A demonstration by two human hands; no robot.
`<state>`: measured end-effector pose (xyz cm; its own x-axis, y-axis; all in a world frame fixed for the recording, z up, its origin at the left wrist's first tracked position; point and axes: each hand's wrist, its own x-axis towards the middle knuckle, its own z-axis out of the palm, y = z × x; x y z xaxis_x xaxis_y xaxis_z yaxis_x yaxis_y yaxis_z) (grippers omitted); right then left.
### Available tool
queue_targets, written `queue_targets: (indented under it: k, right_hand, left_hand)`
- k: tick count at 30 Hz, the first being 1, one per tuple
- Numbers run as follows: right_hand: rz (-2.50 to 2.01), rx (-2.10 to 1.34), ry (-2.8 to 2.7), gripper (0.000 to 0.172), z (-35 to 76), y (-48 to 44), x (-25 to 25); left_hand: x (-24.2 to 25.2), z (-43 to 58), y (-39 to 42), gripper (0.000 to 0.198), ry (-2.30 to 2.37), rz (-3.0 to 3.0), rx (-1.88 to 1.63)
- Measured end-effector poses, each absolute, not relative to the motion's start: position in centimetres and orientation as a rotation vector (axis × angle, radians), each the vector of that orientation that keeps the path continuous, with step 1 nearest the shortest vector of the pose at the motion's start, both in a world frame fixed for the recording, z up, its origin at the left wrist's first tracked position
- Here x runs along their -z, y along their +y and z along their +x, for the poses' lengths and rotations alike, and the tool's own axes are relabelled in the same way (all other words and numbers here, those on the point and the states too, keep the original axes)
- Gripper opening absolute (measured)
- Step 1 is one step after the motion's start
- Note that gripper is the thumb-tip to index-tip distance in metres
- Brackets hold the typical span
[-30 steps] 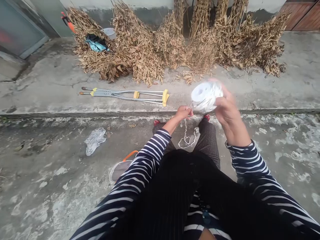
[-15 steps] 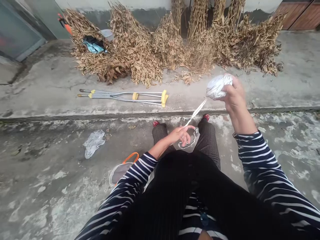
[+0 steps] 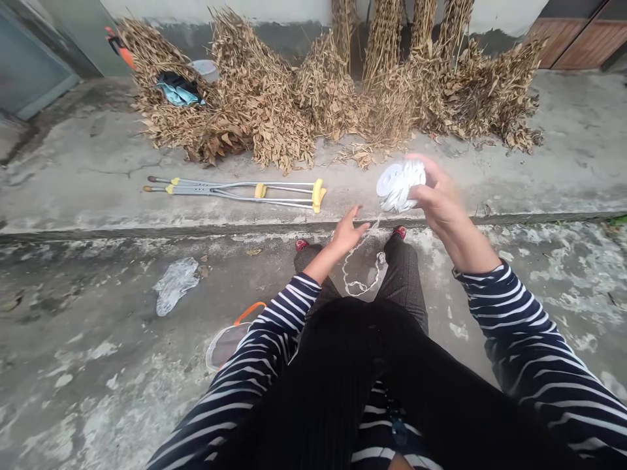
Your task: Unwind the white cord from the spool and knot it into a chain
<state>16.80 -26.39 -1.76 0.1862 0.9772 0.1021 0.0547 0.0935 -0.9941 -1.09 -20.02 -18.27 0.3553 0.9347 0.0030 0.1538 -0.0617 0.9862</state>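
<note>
My right hand [image 3: 443, 199] grips a roll of white cord [image 3: 399, 189], with the thumb in front and the fingers behind. A pale round end, like a spool's flange, shows on its left side. From the roll a loose white strand [image 3: 347, 271] hangs down and curls between my legs, with a small bunched end near my right knee. Just left of the roll is my left hand [image 3: 347, 232], its thumb and fingers apart and apparently empty. The thumb tip is close to the strand; whether they touch I cannot tell.
Two crutches [image 3: 235, 189] with yellow pads lie on the raised concrete step. Dried plant bundles [image 3: 279, 111] lean along the wall behind. On the lower ground are a clear plastic bag [image 3: 177, 284] and an orange-handled mesh item [image 3: 228, 343], partly behind my left sleeve.
My right hand has brought the roll left and slightly down, turning its end into view. The left hand has risen and its fingers have spread. The taut cord between the hands now hangs slack.
</note>
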Motion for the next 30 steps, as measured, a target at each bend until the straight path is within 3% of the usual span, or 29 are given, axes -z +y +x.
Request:
queue_targets:
  k: [3, 6, 11, 18, 25, 30]
  right_hand:
    - [-1.249, -1.009, -1.186, 0.056, 15.9, -26.1, 2.0]
    - [-1.238, -1.094, -1.184, 0.054, 15.5, -25.9, 2.1]
    - [-1.271, -1.168, -1.176, 0.052, 16.2, -25.9, 1.9]
    - [-1.244, -1.142, -1.137, 0.050, 17.5, -25.3, 1.9]
    - [-1.235, -1.176, -1.076, 0.049, 17.3, -25.4, 1.9]
    - [-1.217, -1.247, -1.048, 0.044, 17.7, -25.4, 2.1]
  left_hand:
    - [14.5, 1.8, -19.3, 0.054, 0.842, 1.359, -1.016]
    - [11.8, 3.7, -19.3, 0.031, 0.830, 1.263, -1.092]
    - [11.6, 3.8, -19.6, 0.009, 0.778, 1.144, -1.032]
    - [12.6, 1.8, -20.4, 0.032, 0.543, 1.039, -0.845]
    - [12.4, 1.1, -20.4, 0.020, 0.559, 0.961, -0.771]
    - [12.8, 1.0, -20.0, 0.024, 0.625, 1.018, -0.682]
